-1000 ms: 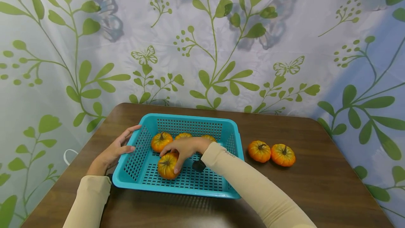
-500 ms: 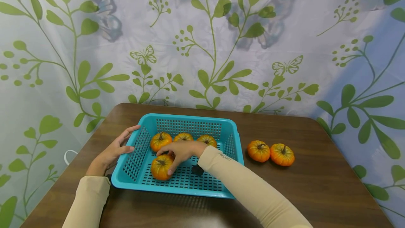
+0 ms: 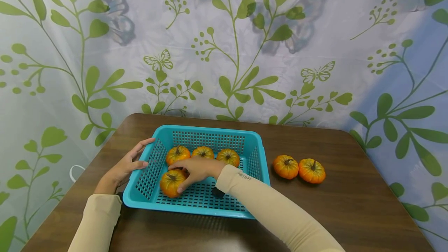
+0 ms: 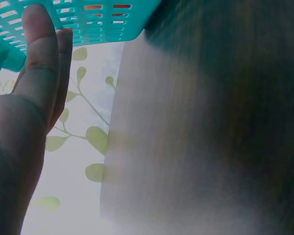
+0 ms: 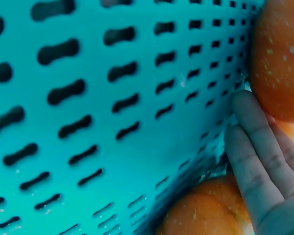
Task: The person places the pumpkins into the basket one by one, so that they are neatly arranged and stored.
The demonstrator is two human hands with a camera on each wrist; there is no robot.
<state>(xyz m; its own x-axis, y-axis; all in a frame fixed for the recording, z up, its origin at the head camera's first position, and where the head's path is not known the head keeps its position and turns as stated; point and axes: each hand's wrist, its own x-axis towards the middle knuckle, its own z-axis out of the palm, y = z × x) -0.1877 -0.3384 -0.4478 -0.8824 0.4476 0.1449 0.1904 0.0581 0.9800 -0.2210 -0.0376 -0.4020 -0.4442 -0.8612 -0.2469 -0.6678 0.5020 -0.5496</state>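
My right hand is inside the turquoise basket, gripping a small orange pumpkin near the front left. Its thumb lies on the pumpkin's right side, and its fingers reach over the far side. In the right wrist view, the fingers lie between two pumpkins beside the perforated basket wall. Along the back of the basket sit three more pumpkins, at left, middle and right. My left hand rests against the basket's left rim, fingers fairly straight.
Two pumpkins, one at left and one at right, touch on the brown table to the right of the basket. A patterned curtain hangs behind the table. A white cord shows past the left edge.
My right hand has moved the gripped pumpkin left, toward the basket's left wall. The pumpkins behind it have come more into view. My left hand has stayed at the rim.
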